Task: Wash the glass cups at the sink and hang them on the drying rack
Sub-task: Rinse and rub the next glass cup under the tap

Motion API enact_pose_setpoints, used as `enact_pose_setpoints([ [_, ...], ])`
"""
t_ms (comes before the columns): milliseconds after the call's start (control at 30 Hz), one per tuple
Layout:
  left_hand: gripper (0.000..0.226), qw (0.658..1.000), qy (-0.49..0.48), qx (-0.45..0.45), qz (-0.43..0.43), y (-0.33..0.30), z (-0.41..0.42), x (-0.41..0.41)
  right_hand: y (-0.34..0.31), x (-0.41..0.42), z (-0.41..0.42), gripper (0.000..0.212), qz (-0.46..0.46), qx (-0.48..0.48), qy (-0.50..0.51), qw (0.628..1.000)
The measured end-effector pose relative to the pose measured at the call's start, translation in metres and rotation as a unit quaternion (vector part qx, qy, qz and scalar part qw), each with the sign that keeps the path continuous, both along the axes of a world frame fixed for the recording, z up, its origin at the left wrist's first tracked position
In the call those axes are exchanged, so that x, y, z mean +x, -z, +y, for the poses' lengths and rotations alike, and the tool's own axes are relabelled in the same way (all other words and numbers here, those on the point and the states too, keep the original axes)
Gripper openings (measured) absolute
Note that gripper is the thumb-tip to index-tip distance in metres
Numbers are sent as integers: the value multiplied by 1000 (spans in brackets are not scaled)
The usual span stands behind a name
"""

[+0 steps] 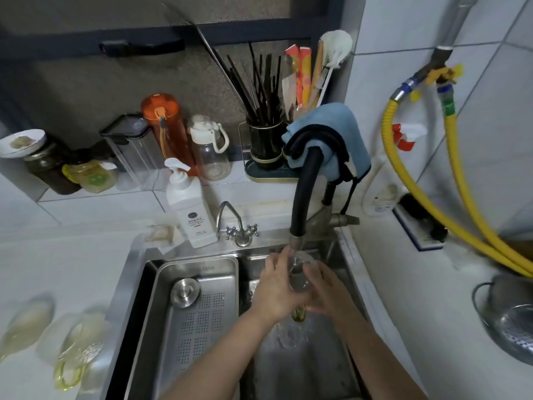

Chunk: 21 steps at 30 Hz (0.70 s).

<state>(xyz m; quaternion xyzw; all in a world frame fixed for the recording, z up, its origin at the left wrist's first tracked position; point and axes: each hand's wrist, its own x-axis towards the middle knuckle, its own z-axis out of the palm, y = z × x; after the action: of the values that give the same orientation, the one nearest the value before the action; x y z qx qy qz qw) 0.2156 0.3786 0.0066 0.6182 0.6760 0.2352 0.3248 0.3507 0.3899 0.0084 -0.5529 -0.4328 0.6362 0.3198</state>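
Glass cup (pixel 300 274) under running tap (pixel 297 241), over sink (pixel 305 365); my left hand (pixel 277 287) and right hand (pixel 326 295) wrap fingers round it. Soap bottle (pixel 189 203) label print too small to read.

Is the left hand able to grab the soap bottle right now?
Probably not yet: the left hand is holding the glass cup under the tap. The soap bottle stands unblocked nearby.

Soap bottle (pixel 189 203), blue cloth (pixel 326 134), perhaps jars (pixel 50 168).

Two bare forearms, no sleeves visible
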Motion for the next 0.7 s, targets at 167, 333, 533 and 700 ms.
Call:
enact_pose_setpoints([
  [167, 105, 999, 12, 13, 30, -7, -5, -4, 11, 20, 6, 14, -32, -3, 28, 999],
  [333, 97, 999, 7, 17, 43, -12, 1, -4, 22, 43, 56, 12, -91, 41, 83, 992],
  [533, 88, 999, -8, -15, 44, -25, 13, 6, 7, 64, 120, 27, -98, 44, 150, 983],
  [700, 89, 999, -15, -26, 44, -28, 11, 5, 15, 73, 145, 21, -164, 26, 132, 977],
])
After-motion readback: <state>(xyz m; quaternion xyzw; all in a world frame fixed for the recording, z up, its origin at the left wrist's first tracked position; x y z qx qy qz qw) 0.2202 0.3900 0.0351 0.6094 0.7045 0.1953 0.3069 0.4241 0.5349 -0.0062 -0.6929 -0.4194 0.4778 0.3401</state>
